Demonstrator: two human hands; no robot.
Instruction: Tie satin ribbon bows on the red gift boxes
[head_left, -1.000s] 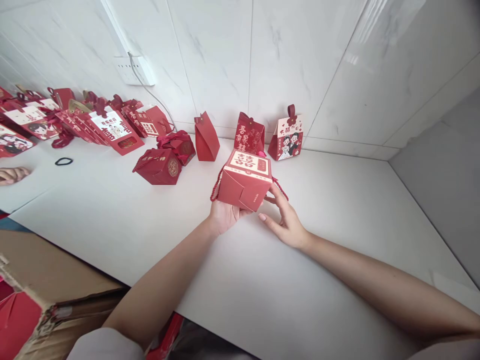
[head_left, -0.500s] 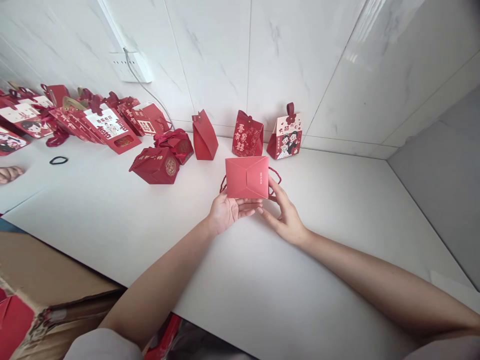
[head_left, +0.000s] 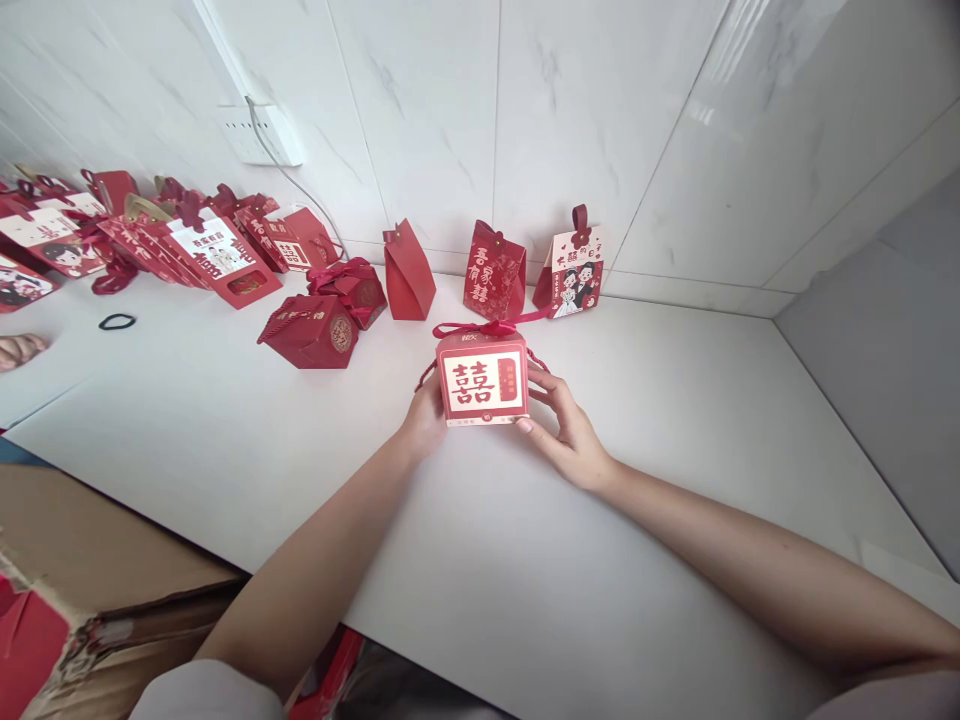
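Between my two hands is a red candy gift box (head_left: 484, 388), its cream panel with red double-happiness characters turned toward me. A red ribbon bow (head_left: 484, 329) lies across its top, and twisted red cord shows at both sides. My left hand (head_left: 425, 417) is wrapped around the box's left side, with its fingers hidden behind it. On the right side, my right hand (head_left: 568, 428) grips with its thumb at the lower front corner and its fingers at the side and behind.
Along the wall stand a plain red box (head_left: 409, 272), a patterned red box (head_left: 495, 272) and a box with a printed couple (head_left: 576, 270). Two dark red boxes sit left, one with a round emblem (head_left: 309, 333). Several flat boxes, a black loop (head_left: 118, 321) and another person's hand (head_left: 21, 349) are farther left.
The box has turned from showing its plain folded base to showing its printed front, bow on top. It has come slightly lower and left. My left fingers have moved behind it.
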